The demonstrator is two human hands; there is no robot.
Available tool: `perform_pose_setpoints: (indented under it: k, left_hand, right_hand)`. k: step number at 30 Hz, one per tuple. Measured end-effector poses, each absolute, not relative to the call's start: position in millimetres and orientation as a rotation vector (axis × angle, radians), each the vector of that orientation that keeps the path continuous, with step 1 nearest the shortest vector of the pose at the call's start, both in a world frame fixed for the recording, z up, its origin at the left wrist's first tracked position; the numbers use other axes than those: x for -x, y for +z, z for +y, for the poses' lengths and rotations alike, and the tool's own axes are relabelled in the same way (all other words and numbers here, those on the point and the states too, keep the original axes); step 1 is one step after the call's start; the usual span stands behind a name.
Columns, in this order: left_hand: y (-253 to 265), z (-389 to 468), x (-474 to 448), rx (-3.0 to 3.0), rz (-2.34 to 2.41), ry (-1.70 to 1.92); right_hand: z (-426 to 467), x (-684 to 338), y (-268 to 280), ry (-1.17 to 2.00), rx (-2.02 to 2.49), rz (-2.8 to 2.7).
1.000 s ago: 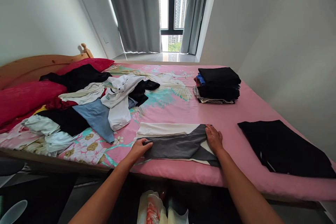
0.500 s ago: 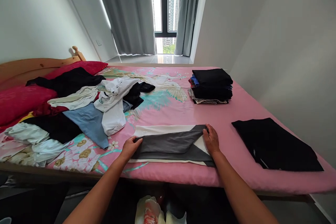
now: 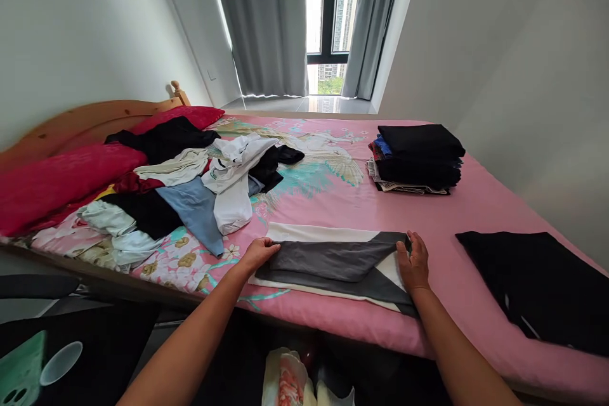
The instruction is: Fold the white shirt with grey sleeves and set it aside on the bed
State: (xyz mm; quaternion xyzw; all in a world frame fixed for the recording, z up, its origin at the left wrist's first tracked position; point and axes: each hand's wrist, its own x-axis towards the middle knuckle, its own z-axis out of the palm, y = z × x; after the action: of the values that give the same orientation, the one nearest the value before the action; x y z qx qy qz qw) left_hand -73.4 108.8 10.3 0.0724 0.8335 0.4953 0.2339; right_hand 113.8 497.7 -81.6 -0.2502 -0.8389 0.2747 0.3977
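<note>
My left hand [image 3: 259,252] and right hand [image 3: 415,262] have barely shifted, fingers still pinched on either end of the grey-and-cream garment [image 3: 333,260] lying half-folded between them.

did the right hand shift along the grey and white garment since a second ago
No. The right hand rests at the right end of the grey and white garment as before; only the camera swung.

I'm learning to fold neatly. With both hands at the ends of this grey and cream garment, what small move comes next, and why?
Probably bring the left hand across toward the right hand, folding the grey and cream garment in half. It lies flat as a long narrow strip on the pink sheet, each hand at one end.
</note>
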Motion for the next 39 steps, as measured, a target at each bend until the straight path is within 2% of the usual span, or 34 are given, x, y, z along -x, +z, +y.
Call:
perform_pose_setpoints:
  k: [7, 17, 21, 27, 30, 33, 39]
  left_hand:
    - [10.9, 108.6, 82.9, -0.31, 2.365, 1.439]
    - [0.2, 108.8, 92.3, -0.392, 2.808, 1.248]
    - [1.2, 121.3, 64.4, -0.658, 2.897, 1.216]
    - [2.1, 165.8, -18.0, -1.106, 2.558, 1.278]
    - [-2.6, 196.8, -59.9, -0.542, 2.04, 1.559]
    - [-7.6, 227.1, -89.3, -0.001, 1.555, 1.626]
    - [-5.3, 264.8, -100.6, 0.278, 1.326, 1.83]
  right_hand:
    - [496.6, -113.6, -79.2, 0.734, 0.65, -2.133]
    - [497.0, -112.4, -78.0, 0.752, 0.678, -2.152]
    - [496.6, -111.2, -76.6, 0.735, 0.67, -2.15]
    - [496.3, -114.5, -60.7, 0.698, 0.64, -2.141]
    - [498.3, -117.6, -46.8, 0.718, 0.627, -2.229]
    - [501.5, -115.8, -33.9, 0.81, 0.656, -2.384]
    - [513.2, -96.4, -19.5, 0.985, 0.71, -2.651]
